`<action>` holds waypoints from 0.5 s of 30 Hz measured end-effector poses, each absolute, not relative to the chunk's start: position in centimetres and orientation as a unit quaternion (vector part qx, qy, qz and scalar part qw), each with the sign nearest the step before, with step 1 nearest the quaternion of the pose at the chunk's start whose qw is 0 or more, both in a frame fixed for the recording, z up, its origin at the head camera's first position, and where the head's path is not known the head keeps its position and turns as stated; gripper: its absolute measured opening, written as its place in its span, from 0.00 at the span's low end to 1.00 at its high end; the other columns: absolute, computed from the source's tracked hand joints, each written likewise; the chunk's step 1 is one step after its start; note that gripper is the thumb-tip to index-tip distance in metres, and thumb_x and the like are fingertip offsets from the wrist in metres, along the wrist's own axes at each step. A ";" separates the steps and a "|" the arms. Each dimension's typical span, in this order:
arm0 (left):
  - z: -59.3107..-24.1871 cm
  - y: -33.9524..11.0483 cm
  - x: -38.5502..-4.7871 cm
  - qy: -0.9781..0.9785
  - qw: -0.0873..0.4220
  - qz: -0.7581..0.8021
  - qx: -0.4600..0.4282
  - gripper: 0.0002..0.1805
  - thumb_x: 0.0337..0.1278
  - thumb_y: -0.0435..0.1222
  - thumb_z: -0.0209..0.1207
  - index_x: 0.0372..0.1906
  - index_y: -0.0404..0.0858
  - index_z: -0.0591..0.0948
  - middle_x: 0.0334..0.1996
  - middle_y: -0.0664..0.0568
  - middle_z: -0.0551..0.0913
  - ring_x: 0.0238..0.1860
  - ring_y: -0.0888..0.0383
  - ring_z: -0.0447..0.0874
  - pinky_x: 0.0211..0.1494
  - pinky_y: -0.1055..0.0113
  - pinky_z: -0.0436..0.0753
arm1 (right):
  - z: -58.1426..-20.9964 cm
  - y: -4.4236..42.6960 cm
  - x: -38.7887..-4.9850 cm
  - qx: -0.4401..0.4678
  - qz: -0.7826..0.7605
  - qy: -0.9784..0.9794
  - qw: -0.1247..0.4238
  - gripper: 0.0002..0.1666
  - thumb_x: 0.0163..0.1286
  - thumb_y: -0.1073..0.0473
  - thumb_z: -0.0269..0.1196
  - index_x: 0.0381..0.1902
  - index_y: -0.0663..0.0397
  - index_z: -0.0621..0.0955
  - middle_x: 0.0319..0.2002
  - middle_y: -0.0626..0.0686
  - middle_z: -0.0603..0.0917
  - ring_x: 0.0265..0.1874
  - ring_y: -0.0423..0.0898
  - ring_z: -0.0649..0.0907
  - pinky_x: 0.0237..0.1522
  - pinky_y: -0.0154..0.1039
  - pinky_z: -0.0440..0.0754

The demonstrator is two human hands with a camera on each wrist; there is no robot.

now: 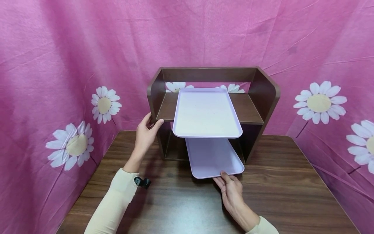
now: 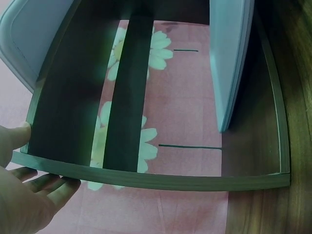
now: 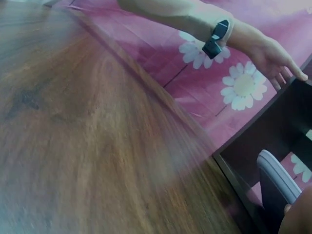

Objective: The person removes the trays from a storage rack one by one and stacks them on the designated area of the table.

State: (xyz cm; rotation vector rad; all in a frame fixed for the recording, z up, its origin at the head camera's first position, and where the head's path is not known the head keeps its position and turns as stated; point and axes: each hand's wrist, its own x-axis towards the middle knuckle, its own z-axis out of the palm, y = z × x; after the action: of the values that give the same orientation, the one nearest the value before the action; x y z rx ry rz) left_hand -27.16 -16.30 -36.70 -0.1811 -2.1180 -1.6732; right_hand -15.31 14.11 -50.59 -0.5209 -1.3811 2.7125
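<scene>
A dark brown two-tier wooden shelf (image 1: 253, 109) stands on the table. My left hand (image 1: 146, 136) grips its left side panel, thumb at the front edge by the upper board and fingers around the outside; the left wrist view shows this hand (image 2: 24, 200) close up. On the upper tier, a pale lilac tray (image 1: 207, 113) juts out past the front edge. Below it, a second lilac tray (image 1: 214, 157) sticks out of the lower tier, its rear part hidden. My right hand (image 1: 232, 191) pinches that lower tray's front rim, thumb on top and fingers underneath.
The wood-grain table (image 1: 175, 201) stretches out in front of the shelf. Behind and at both sides hangs a pink cloth (image 1: 204, 35) printed with white daisies. A dark band with a small device (image 1: 142, 182) is on the left wrist.
</scene>
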 end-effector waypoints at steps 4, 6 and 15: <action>-36.7 -16.3 -27.1 -0.764 0.219 -0.604 -0.065 0.30 0.70 0.37 0.70 0.72 0.33 0.77 0.65 0.33 0.84 0.67 0.46 0.82 0.74 0.54 0.81 | -50.3 14.6 -15.3 -0.162 0.874 -0.457 0.030 0.12 0.85 0.69 0.50 0.59 0.68 0.63 0.49 0.55 0.83 0.48 0.43 0.90 0.60 0.41 0.89; -36.7 -16.4 -27.2 -0.763 0.220 -0.604 -0.067 0.30 0.70 0.36 0.70 0.72 0.33 0.77 0.65 0.33 0.83 0.68 0.45 0.82 0.75 0.53 0.81 | -50.1 14.8 -15.4 -0.159 0.874 -0.458 0.031 0.12 0.85 0.68 0.50 0.59 0.68 0.63 0.47 0.53 0.85 0.47 0.43 0.90 0.58 0.41 0.89; -36.7 -16.3 -27.2 -0.765 0.219 -0.602 -0.065 0.30 0.70 0.36 0.70 0.72 0.32 0.77 0.64 0.32 0.84 0.67 0.44 0.83 0.74 0.54 0.81 | -49.6 15.5 -15.5 -0.155 0.871 -0.464 0.035 0.07 0.84 0.70 0.50 0.54 0.67 0.66 0.40 0.51 0.87 0.44 0.43 0.91 0.52 0.39 0.91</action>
State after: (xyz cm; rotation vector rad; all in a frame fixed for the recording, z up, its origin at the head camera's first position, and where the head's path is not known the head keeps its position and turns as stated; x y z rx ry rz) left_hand -27.22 -16.33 -36.69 -0.1810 -2.1175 -1.6651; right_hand -15.52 15.51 -49.59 -0.4750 -1.4273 2.6785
